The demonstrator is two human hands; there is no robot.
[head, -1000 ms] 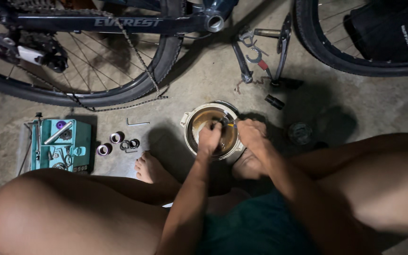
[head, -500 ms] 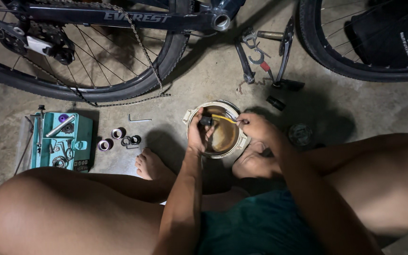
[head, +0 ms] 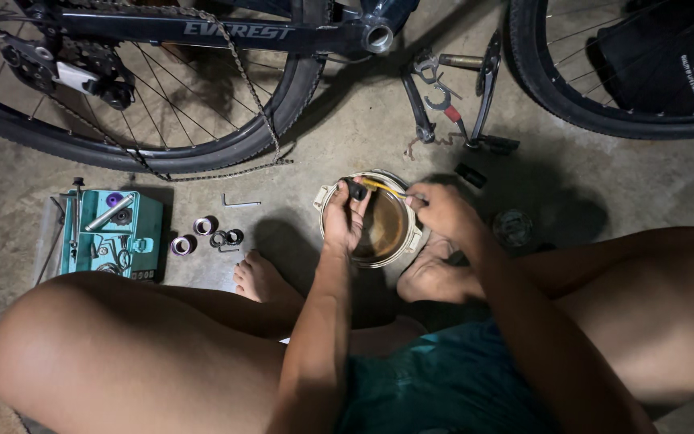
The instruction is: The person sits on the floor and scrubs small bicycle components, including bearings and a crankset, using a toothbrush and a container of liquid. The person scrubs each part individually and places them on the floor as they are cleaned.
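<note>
Left hand (head: 342, 219) is up over the near-left rim of the round pot (head: 408, 241), fingers pinched tight on a small dark part (head: 356, 190) that sits at the fingertips, just above the brown liquid inside. Right hand (head: 442, 210) is closed on the handle of a yellow brush (head: 381, 187), and the brush reaches left across the pot's far rim so its tip meets the dark part. Both hands hang over the pot, which stands on the concrete floor (head: 347, 128) between the person's bare feet. Off to the left lie a teal tray (head: 148, 233) of bits, some rings (head: 202, 226) and an allen key (head: 238, 201). Bike wheel (head: 162, 153) and chain (head: 259, 120) above.
</note>
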